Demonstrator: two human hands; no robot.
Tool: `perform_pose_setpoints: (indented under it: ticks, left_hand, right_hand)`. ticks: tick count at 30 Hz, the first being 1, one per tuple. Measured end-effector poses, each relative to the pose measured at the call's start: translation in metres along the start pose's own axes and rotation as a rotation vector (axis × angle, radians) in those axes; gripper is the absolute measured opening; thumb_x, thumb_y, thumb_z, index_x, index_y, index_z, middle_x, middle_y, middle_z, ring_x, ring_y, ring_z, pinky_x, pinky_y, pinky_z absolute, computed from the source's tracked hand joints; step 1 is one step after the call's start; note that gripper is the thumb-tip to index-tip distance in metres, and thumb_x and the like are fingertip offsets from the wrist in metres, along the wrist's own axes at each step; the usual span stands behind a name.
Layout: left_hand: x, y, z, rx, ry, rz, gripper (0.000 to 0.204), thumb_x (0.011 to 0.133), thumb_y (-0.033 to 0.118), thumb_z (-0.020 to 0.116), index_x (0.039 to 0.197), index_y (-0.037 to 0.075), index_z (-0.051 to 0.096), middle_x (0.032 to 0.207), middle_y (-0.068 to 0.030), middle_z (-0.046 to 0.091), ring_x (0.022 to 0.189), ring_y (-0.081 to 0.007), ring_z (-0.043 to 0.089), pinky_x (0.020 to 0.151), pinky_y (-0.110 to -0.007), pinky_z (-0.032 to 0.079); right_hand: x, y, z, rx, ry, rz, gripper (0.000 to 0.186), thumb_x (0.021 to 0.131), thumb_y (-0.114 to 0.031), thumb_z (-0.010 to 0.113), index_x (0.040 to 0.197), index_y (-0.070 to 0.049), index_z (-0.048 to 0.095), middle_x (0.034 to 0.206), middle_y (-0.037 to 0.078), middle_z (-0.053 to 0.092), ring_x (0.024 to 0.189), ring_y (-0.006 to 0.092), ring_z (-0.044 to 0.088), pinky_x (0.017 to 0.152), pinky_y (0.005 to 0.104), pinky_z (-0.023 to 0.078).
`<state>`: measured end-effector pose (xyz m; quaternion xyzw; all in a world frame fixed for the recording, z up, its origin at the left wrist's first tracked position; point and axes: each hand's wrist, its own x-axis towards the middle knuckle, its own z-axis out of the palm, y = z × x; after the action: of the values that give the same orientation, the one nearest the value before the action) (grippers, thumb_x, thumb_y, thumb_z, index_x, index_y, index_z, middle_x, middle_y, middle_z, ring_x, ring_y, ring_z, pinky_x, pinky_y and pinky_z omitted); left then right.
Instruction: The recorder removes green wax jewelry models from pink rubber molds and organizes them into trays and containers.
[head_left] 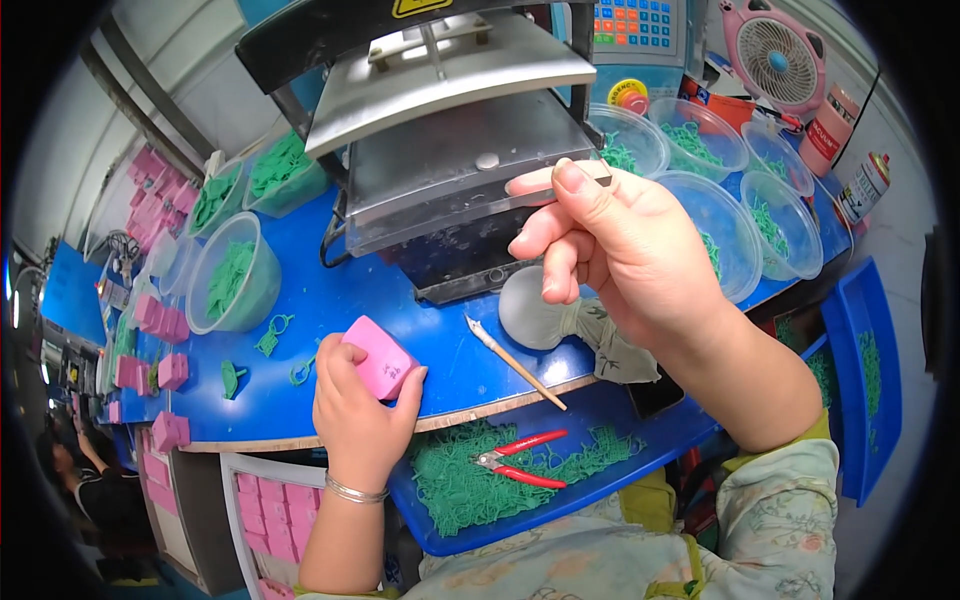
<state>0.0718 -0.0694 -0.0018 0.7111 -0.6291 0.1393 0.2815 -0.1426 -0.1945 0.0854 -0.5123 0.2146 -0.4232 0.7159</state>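
My left hand (355, 415) grips a pink block (385, 355) near the front edge of the blue worktable (260, 385). My right hand (610, 240) is raised in front of the black and metal press (450, 150), thumb and index finger together around something thin that I cannot make out, other fingers curled. A wooden-handled craft tool (520, 365) lies right of the block, next to a pale round pad with cloth (530, 305). Green cut-out pieces (268, 340) lie left of the block. Below, a blue tray (450, 535) holds green scraps and red-handled cutters (525, 470).
Tubs of green pieces (230, 280) stand left and right of the press, with pink blocks (172, 372) along the left. A pink fan (775, 60), spray can (862, 190) and blue bin (860, 460) are at right. Another person (90, 465) is at far left.
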Motion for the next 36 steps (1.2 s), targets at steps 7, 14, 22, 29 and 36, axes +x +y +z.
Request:
perform_pose_setpoints:
  ticks: [7, 14, 22, 29, 36]
  left_hand:
    - [-0.001, 0.003, 0.0, 0.018, -0.02, -0.04, 0.058, 0.064, 0.022, 0.077, 0.103, 0.002, 0.039, 0.118, -0.026, 0.046, 0.099, -0.0401, 0.052, 0.08, -0.04, 0.045]
    - [-0.001, 0.006, -0.002, 0.02, -0.044, -0.076, 0.06, 0.063, 0.021, 0.077, 0.104, 0.001, 0.038, 0.119, -0.0247, 0.046, 0.099, -0.0399, 0.052, 0.081, -0.04, 0.045]
    - [-0.003, 0.004, 0.001, 0.012, 0.07, -0.015, 0.065, 0.065, 0.016, 0.074, 0.118, 0.0, 0.039, 0.11, -0.0169, 0.049, 0.094, -0.0332, 0.052, 0.082, -0.038, 0.043]
    - [-0.001, 0.005, -0.001, -0.022, -0.039, -0.123, 0.071, 0.059, 0.019, 0.08, 0.114, -0.001, 0.039, 0.115, -0.0219, 0.046, 0.102, -0.0378, 0.05, 0.084, -0.04, 0.043]
    - [-0.076, 0.001, -0.02, -0.102, 0.071, 0.477, 0.078, 0.055, 0.03, 0.083, 0.118, 0.002, 0.045, 0.112, -0.0153, 0.049, 0.098, -0.0336, 0.052, 0.082, -0.042, 0.044]
  right_hand:
    - [-0.001, 0.003, 0.004, -0.036, 0.028, -0.016, 0.034, 0.093, -0.029, 0.048, 0.098, 0.004, 0.056, 0.072, 0.011, 0.063, 0.053, 0.0092, 0.057, 0.049, 0.0193, 0.042]
    - [0.0, -0.002, 0.003, -0.001, -0.005, 0.066, 0.034, 0.094, -0.03, 0.045, 0.099, 0.003, 0.053, 0.071, 0.011, 0.062, 0.049, 0.0097, 0.055, 0.047, 0.0203, 0.041]
    - [0.002, -0.003, -0.001, 0.047, -0.039, 0.101, 0.033, 0.094, -0.029, 0.045, 0.099, 0.003, 0.052, 0.071, 0.012, 0.062, 0.049, 0.011, 0.056, 0.045, 0.0207, 0.041]
    - [0.014, 0.0, -0.006, 0.002, 0.061, 0.151, 0.033, 0.09, -0.03, 0.05, 0.086, 0.002, 0.057, 0.063, 0.009, 0.061, 0.045, 0.0113, 0.055, 0.04, 0.0201, 0.04]
    - [0.033, 0.003, -0.021, 0.093, -0.138, 0.178, 0.039, 0.091, -0.032, 0.046, 0.076, 0.001, 0.061, 0.047, -0.002, 0.048, 0.033, 0.0044, 0.038, 0.031, 0.0159, 0.028]
